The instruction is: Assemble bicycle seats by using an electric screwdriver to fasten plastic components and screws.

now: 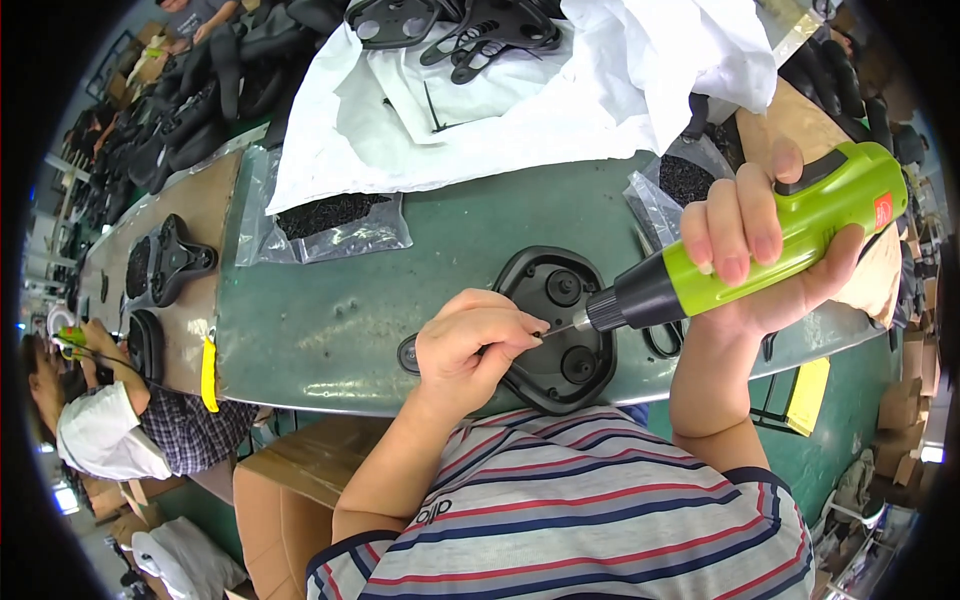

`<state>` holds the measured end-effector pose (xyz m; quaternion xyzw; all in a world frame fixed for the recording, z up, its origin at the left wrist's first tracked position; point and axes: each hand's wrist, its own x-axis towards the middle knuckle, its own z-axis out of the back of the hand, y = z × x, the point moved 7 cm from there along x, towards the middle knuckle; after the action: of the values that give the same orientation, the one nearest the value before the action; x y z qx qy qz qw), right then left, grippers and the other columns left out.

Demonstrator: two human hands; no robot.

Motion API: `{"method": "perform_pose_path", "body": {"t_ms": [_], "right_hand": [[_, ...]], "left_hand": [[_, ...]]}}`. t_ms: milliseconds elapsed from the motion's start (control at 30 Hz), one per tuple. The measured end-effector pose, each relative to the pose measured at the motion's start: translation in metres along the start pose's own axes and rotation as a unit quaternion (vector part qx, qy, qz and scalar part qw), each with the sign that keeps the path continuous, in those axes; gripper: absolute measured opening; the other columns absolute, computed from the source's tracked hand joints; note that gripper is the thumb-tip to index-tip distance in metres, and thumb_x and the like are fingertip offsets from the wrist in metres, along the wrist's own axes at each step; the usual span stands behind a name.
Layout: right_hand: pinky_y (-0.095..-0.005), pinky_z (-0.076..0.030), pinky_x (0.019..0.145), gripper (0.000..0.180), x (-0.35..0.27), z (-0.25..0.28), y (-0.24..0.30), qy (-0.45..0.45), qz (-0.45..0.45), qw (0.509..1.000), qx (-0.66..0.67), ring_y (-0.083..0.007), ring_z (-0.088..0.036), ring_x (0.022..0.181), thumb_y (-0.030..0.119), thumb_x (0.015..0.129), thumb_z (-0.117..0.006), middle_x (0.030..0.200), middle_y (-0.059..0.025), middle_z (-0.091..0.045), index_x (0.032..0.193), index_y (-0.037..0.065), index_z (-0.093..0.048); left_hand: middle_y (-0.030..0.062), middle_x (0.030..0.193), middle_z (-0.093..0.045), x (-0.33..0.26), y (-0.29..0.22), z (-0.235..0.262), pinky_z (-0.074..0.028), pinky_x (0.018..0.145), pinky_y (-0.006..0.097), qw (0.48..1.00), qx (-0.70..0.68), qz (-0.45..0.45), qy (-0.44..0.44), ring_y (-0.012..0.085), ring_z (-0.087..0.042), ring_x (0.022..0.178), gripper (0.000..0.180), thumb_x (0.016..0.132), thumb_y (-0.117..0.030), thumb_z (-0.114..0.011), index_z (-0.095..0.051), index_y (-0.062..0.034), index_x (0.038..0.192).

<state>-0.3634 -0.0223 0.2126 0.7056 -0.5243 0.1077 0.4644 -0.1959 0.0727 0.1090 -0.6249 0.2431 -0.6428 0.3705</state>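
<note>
Green electric screwdriver (770, 250), gripped in the right hand (765, 250), slants down-left, bit meeting the black plastic plate (555, 330) where the left hand (475, 345) pinches.

hands at a black plastic part on a green table

the right hand (760, 250) grips a green and black electric screwdriver (760, 245), its tip pointing left onto a black plastic part (560, 330) lying on the near edge of the green table (400, 310). the left hand (475, 345) rests on the part's left side, fingertips (530, 325) pinched just beside the driver's tip. farther back lie clear bags of small black pieces (330, 225) and white sheets (520, 100) with more black parts (460, 25) on top. at the far left another person (110, 420) sits by a brown bench (190, 230).
</note>
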Motion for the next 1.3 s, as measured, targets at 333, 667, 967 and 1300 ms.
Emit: {"method": "perform_pose_path", "body": {"t_ms": [333,667,967,1300], "right_hand": [[-0.0316,-0.040,0.061,0.048,-0.007,-0.007,-0.006,0.017,0.001,0.999,-0.052,-0.0169,-0.052,0.063,0.045,0.086,-0.053,0.074,-0.0030,-0.049,0.111,0.006,-0.038],[-0.0290,-0.050,0.053,0.051,0.001,-0.018,-0.026,0.279,0.024,0.958,-0.064,-0.0183,-0.060,0.057,0.041,0.078,-0.068,0.073,-0.0051,-0.059,0.107,0.007,-0.042],[-0.0293,-0.048,0.054,0.051,0.011,0.003,-0.058,0.100,-0.041,0.983,-0.148,-0.0173,-0.055,0.060,0.024,0.071,-0.069,0.069,-0.0097,-0.052,0.102,-0.006,-0.043],[-0.0274,-0.047,0.056,0.046,0.004,0.010,-0.084,0.117,-0.116,0.966,-0.199,-0.0163,-0.056,0.061,0.018,0.069,-0.071,0.076,-0.0093,-0.055,0.101,-0.004,-0.047]], "left_hand": [[0.0068,0.080,-0.067,-0.001,-0.011,0.000,-0.048,0.063,0.027,0.985,0.140,-0.097,-0.008,0.0208,-0.059,0.072,0.022,0.062,0.011,-0.066,-0.059,-0.0043,0.076],[0.0098,0.084,-0.064,-0.006,0.029,-0.003,-0.050,0.068,0.033,0.995,-0.012,0.094,-0.009,0.0245,-0.060,0.072,0.024,0.071,0.001,-0.070,-0.060,-0.0019,0.092],[0.0162,0.076,-0.063,-0.020,0.081,-0.006,-0.047,0.063,0.043,0.905,0.300,0.267,0.144,0.0352,-0.060,0.071,0.046,0.083,-0.030,-0.060,-0.048,-0.0119,0.124],[0.0156,0.075,-0.062,-0.020,0.084,-0.006,-0.047,0.061,0.042,0.892,0.328,0.280,0.136,0.0338,-0.060,0.070,0.047,0.081,-0.028,-0.063,-0.052,-0.0119,0.123]]}}
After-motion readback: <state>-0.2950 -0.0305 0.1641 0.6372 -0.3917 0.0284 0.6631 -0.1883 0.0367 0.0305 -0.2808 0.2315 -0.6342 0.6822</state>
